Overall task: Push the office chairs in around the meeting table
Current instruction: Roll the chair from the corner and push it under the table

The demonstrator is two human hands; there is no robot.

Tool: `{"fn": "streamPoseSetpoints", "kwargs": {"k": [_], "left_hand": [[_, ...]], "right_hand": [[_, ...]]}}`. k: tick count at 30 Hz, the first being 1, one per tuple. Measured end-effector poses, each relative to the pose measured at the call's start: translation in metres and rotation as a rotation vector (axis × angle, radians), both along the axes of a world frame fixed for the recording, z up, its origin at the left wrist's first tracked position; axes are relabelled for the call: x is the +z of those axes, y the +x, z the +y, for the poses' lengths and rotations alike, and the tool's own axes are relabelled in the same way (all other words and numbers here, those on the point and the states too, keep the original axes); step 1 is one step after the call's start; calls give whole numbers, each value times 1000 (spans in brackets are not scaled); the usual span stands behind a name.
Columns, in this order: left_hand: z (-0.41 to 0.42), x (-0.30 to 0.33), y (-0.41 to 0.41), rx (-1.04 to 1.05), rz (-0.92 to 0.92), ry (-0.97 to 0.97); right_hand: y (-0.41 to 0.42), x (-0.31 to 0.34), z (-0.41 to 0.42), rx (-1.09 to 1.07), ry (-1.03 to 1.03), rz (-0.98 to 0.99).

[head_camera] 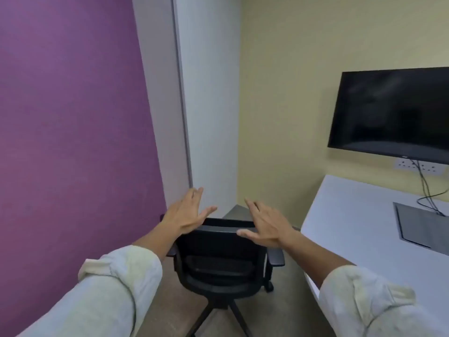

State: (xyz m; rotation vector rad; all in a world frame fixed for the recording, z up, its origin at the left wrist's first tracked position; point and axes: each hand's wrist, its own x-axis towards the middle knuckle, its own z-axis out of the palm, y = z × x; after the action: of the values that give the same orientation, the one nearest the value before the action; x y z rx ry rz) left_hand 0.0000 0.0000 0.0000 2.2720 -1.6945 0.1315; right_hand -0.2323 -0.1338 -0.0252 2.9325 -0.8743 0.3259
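Observation:
A black mesh-backed office chair (222, 261) stands in front of me, its back toward me, in the gap between the purple wall and the white meeting table (359, 229) on the right. My left hand (187, 212) hovers over the left end of the chair's top edge, fingers spread, holding nothing. Over the right end of that edge is my right hand (266, 227), also flat and spread. Whether the palms touch the backrest is unclear. The chair sits apart from the table, facing the far corner.
A purple wall (73, 142) runs close along the left. A dark wall-mounted screen (393, 113) hangs above the table's far end, with cables (427, 193) dropping to a grey cable box (422, 227) set in the tabletop. A grey floor strip lies beside the chair.

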Motion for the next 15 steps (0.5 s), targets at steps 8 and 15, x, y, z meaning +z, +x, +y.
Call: {"fn": "streamPoseSetpoints", "kwargs": {"k": [8,15], "left_hand": [[5,-81,88,-106,67,302],[-44,-117,125,-135,-37,349]], "right_hand": [[54,-60,-27,-68,180,257],[82,-90,-59,-101,174,307]]}}
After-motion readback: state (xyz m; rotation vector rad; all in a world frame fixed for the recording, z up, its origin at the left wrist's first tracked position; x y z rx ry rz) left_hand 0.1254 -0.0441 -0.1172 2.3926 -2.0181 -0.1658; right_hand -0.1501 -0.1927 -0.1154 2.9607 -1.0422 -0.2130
